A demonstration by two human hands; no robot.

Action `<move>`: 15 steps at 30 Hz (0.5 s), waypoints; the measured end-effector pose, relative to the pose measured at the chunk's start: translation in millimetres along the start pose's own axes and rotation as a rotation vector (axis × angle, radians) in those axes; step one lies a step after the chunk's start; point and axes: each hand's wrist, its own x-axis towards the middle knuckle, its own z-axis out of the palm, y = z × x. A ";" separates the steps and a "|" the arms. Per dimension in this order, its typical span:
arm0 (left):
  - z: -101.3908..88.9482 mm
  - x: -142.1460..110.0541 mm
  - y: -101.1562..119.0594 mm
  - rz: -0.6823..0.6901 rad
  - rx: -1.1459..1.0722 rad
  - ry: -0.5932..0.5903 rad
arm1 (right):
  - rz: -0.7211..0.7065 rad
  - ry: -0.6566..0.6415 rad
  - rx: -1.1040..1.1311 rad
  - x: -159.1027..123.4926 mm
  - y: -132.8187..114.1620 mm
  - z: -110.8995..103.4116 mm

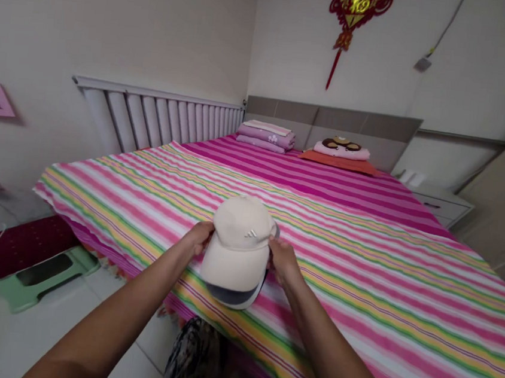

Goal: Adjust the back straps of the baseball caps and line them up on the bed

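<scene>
A cream baseball cap [240,227] with a small striped logo is between my hands, its brim pointing toward me. Beneath it a second cap [241,301] shows only a dark grey-blue and white brim edge and a bit of its side; the rest is hidden. My left hand [201,236] pinches the cream cap's left edge. On the opposite side, my right hand [282,258] has its fingers closed on the right edge; whether it also grips the lower cap I cannot tell. Under both caps lies the striped bedsheet [341,246].
Folded purple bedding [267,136] and a pink pillow [342,152] on an orange cloth lie by the headboard [283,111]. A white slatted rail [160,119] runs along the left. A green stool [44,278] stands on the floor left; a white nightstand [444,206] is far right.
</scene>
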 end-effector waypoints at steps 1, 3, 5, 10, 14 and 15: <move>-1.8 1.4 -7.4 0.008 0.016 0.016 | 0.015 0.026 0.003 -1.1 6.1 -0.1; -2.2 5.6 -12.0 0.063 0.033 0.045 | 0.016 0.074 0.012 -1.2 8.9 -0.2; 1.0 12.1 -7.3 0.145 0.040 0.071 | -0.008 0.107 0.020 2.5 4.1 -0.8; 9.3 26.8 -3.4 0.182 0.147 0.099 | 0.087 0.151 0.012 13.1 4.1 -6.5; 5.0 26.7 -21.8 0.121 0.282 0.095 | 0.231 0.137 -0.009 10.4 22.7 -13.3; 2.6 25.7 -25.3 0.118 0.312 0.094 | 0.238 0.145 -0.014 9.0 26.8 -15.2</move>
